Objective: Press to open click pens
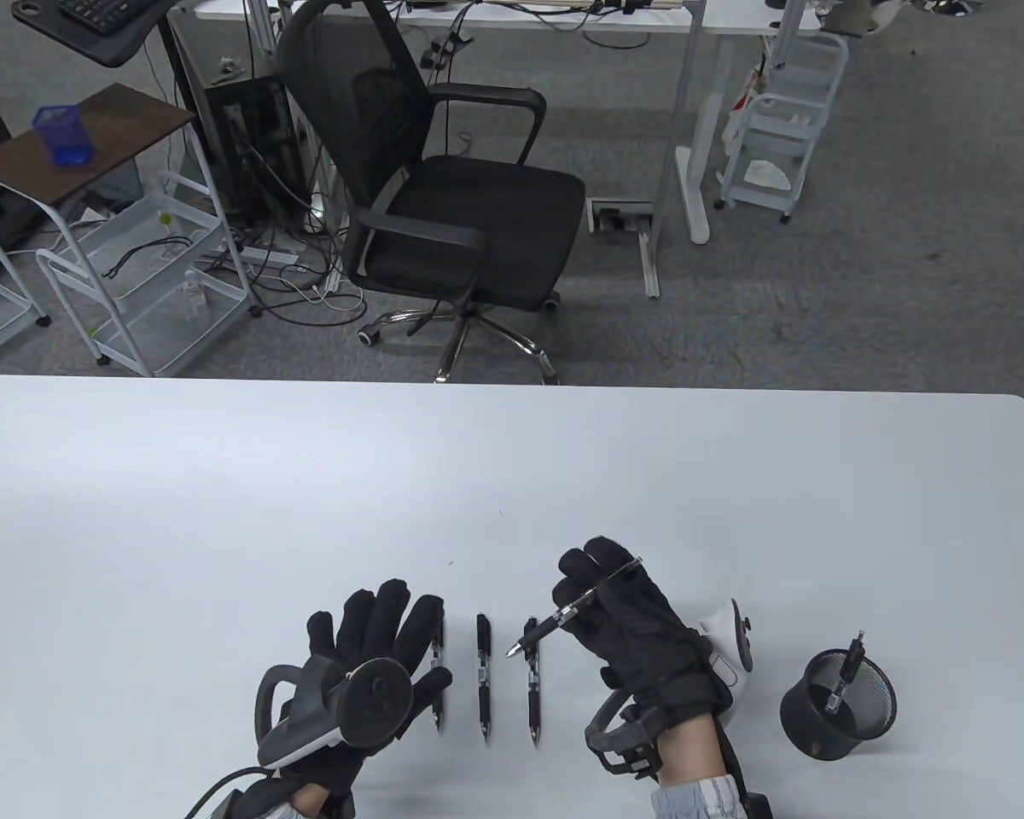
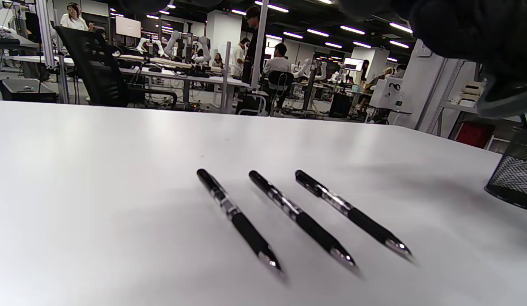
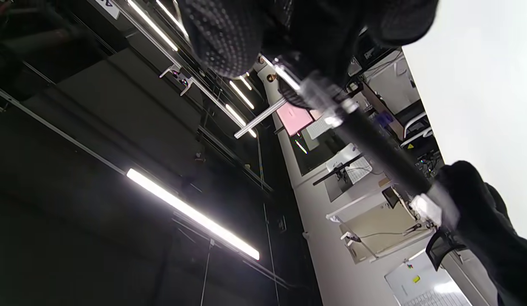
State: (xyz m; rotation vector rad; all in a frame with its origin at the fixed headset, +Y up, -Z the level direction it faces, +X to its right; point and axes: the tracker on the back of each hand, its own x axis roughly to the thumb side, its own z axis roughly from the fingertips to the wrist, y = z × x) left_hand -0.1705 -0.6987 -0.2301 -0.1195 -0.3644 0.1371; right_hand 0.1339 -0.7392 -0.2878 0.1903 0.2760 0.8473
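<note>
Three black click pens lie side by side on the white table [image 1: 222,512]: left [image 1: 438,682], middle [image 1: 484,678], right [image 1: 532,691]. They also show in the left wrist view, left [image 2: 238,221], middle [image 2: 301,219], right [image 2: 352,214], tips toward the camera. My left hand [image 1: 384,631] is open with fingers spread, just left of the left pen, holding nothing. My right hand [image 1: 602,597] grips a fourth black pen [image 1: 576,607] lifted off the table, tip pointing lower left. In the right wrist view that pen [image 3: 374,140] runs out from my fingers [image 3: 229,38].
A black mesh pen cup [image 1: 836,704] stands to the right of my right hand with one pen [image 1: 849,670] in it; its edge shows in the left wrist view [image 2: 516,178]. A black office chair [image 1: 452,196] stands beyond the table's far edge.
</note>
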